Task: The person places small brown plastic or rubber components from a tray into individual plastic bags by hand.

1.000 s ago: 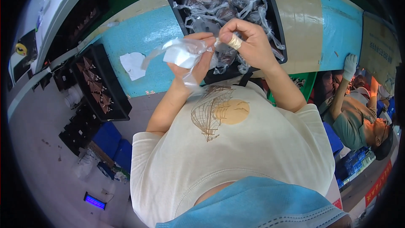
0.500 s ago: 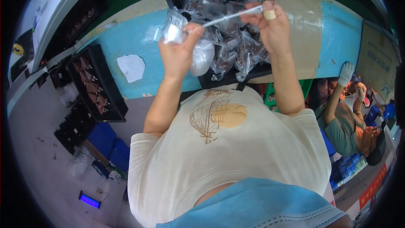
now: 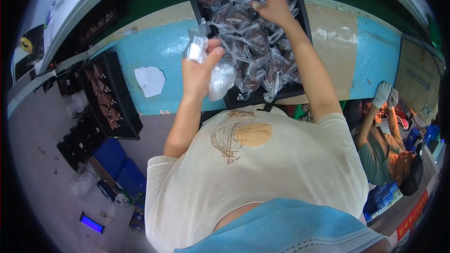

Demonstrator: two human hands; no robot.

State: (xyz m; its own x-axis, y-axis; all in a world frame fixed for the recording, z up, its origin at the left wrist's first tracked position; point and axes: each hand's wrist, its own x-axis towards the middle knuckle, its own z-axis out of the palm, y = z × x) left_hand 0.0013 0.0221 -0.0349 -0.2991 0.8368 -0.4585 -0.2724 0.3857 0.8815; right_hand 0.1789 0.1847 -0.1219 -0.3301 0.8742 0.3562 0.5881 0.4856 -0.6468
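Observation:
My left hand (image 3: 198,70) is closed around a bunch of clear plastic bags (image 3: 222,77), which bulges out on both sides of the fist. It hovers by the left edge of a black tray (image 3: 306,33). Inside the tray lie several dark brown pieces wrapped in clear plastic (image 3: 251,42), the loose bag ends crumpled over them. My right hand (image 3: 274,2) reaches over the far part of the tray, thumb and fingers apart above the wrapped pieces. A beige band is on one finger. Whether its fingertips touch a wrapper is not clear.
A white scrap of paper (image 3: 150,81) lies on the blue tabletop (image 3: 173,33). At left stands another black tray (image 3: 126,117) holding brown triangular pieces (image 3: 104,96). On the right, a co-worker's gloved hands (image 3: 383,94) are near a cardboard box (image 3: 418,79).
The white plastic strip stretched between my hands is no longer there. My right hand has moved away to the far part of the tray. The left hand still grips the bags, slightly lower.

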